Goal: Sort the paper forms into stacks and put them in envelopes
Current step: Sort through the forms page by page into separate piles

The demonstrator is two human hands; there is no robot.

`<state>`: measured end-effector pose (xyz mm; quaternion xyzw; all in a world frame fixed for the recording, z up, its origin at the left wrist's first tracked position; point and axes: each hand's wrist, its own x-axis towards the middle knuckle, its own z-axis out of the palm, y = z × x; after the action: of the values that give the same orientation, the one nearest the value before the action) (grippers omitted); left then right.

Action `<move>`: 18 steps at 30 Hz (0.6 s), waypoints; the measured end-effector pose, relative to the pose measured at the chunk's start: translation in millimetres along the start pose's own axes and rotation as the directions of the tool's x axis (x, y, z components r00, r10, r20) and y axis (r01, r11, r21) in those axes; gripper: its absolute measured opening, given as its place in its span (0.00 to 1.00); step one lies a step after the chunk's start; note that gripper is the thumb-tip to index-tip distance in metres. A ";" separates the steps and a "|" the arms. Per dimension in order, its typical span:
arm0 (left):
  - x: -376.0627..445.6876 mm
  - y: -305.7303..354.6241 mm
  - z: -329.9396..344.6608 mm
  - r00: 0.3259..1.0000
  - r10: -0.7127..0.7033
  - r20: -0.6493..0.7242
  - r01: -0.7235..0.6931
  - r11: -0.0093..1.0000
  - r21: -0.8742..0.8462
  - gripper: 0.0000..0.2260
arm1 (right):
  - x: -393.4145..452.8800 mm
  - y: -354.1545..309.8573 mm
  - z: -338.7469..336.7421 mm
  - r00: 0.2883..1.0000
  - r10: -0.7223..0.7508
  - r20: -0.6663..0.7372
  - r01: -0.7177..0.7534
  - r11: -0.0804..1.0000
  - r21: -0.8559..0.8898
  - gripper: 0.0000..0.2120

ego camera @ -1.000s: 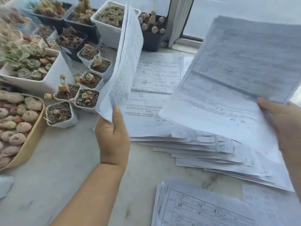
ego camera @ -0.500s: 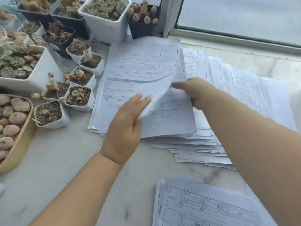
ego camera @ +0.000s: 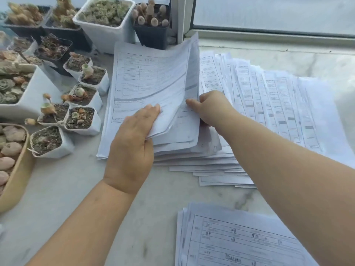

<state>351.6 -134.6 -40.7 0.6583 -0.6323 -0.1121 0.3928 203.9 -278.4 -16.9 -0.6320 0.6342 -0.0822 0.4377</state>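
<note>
Small white pots (ego camera: 80,120) of succulents crowd just left of the form stack (ego camera: 146,81), a pile of white sheets printed with grey tables, its top sheets bowed upward; left hand (ego camera: 132,148) pinches their lifted near corner, thumb under, fingers on top. Right hand (ego camera: 213,107), at the stack's right edge, has fingers curled round a few sheets. Right of the stack, more forms (ego camera: 278,104) lie fanned, overlapping; another pile (ego camera: 240,239) sits nearer, bare marble table (ego camera: 153,217) between.
</note>
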 end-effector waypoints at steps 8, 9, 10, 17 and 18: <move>-5.6 -11.8 17.9 0.940 -0.099 0.325 0.053 0.988 0.148 0.29 | -0.6 4.5 -7.5 0.997 -0.004 0.078 0.014 0.992 -0.129 0.15; -6.5 -9.8 18.1 0.923 -0.105 0.371 0.041 0.984 0.175 0.30 | -3.1 7.6 -9.0 0.996 -0.013 0.083 0.022 0.994 -0.108 0.13; -6.3 -7.1 17.2 0.899 -0.123 0.420 0.039 0.978 0.204 0.32 | -7.2 11.0 -11.5 0.997 -0.032 0.070 0.037 0.996 -0.079 0.12; 5.8 6.4 10.3 0.809 -0.202 0.552 -0.009 0.935 0.355 0.22 | -89.9 57.8 -48.1 0.944 -0.179 -0.278 0.210 0.974 0.087 0.06; 4.5 10.8 11.7 0.813 -0.198 0.548 -0.054 0.911 0.409 0.22 | -113.8 70.7 -50.3 0.943 -0.192 -0.271 0.229 0.967 0.109 0.05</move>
<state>336.8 -141.9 -39.8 0.6837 -0.7044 -0.1879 0.0325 98.5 -188.3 18.4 -0.6481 0.6071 -0.2541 0.3831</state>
